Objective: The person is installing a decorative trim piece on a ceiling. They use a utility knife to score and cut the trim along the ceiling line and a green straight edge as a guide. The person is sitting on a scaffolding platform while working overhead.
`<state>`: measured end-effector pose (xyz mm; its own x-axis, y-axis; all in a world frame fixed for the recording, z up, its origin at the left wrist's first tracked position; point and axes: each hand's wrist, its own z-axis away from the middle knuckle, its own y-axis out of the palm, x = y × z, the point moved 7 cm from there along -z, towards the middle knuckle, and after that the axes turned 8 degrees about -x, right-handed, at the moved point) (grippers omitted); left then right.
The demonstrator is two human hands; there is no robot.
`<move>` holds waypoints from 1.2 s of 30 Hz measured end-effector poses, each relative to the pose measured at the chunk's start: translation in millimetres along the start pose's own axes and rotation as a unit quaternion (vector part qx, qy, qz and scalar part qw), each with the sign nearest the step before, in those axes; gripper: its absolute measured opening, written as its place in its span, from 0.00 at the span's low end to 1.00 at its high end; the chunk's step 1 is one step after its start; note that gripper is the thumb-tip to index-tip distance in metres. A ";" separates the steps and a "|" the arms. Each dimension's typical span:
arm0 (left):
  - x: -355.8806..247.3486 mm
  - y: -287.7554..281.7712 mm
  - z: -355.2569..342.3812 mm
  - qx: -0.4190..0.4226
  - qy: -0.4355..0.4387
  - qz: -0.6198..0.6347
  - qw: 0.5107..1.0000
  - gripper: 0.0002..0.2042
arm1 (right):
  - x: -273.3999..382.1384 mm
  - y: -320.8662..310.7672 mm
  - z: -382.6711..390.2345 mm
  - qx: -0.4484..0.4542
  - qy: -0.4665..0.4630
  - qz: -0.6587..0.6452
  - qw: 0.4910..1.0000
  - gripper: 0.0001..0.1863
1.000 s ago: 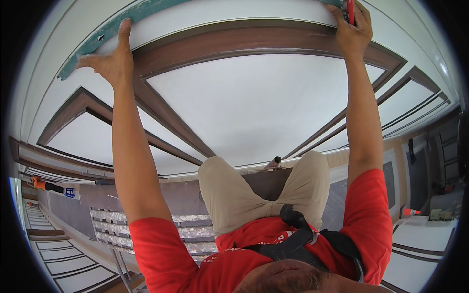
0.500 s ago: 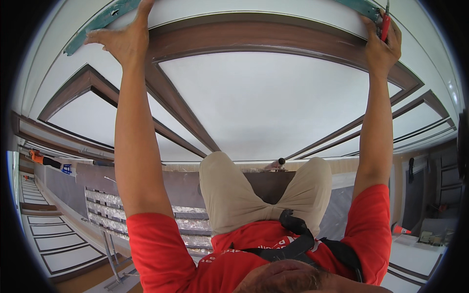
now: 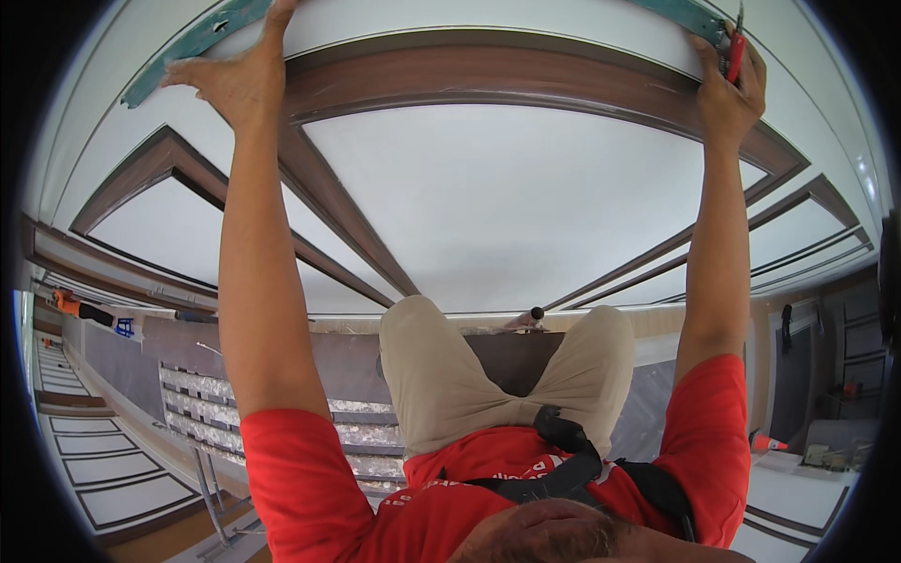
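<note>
The left hand [image 3: 242,89] is spread wide, its fingertips against the green bar [image 3: 192,52] near the left end. The right hand [image 3: 730,101] holds a red tool [image 3: 735,58] and is at the right end. From my camera, the bar lies beyond the brown moulding [image 3: 469,70], its long axis from left to right, equally close to both hands; its middle I cannot see.
</note>
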<state>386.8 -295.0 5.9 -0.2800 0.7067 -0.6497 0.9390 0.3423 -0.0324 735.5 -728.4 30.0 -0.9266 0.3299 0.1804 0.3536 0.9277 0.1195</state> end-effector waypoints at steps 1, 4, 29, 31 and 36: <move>-2.4 0.6 1.3 0.003 0.002 0.001 1.000 0.84 | -2.3 0.0 1.0 0.003 0.002 0.002 1.000 0.23; -4.6 4.3 4.2 0.007 -0.006 0.001 1.000 0.84 | -4.7 2.0 1.3 -0.010 -0.025 -0.023 0.999 0.22; -34.8 -9.3 16.8 -0.009 -0.023 0.031 0.999 0.79 | 304.9 93.4 8.2 0.377 -0.076 -0.228 0.894 0.30; -28.8 -11.4 13.8 -0.021 -0.007 0.027 0.999 0.74 | 346.6 120.8 13.0 0.302 -0.207 -0.257 0.894 0.29; -22.8 -9.7 14.5 -0.006 0.013 0.029 0.999 0.62 | 420.3 180.5 24.5 0.358 -0.298 -0.120 0.877 0.27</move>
<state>386.9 -323.4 10.0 -0.2314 0.7413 -0.6301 0.9513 0.3079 0.0129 406.7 -418.0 103.5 -0.9411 -0.0559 -0.3335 0.1652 0.7845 -0.5977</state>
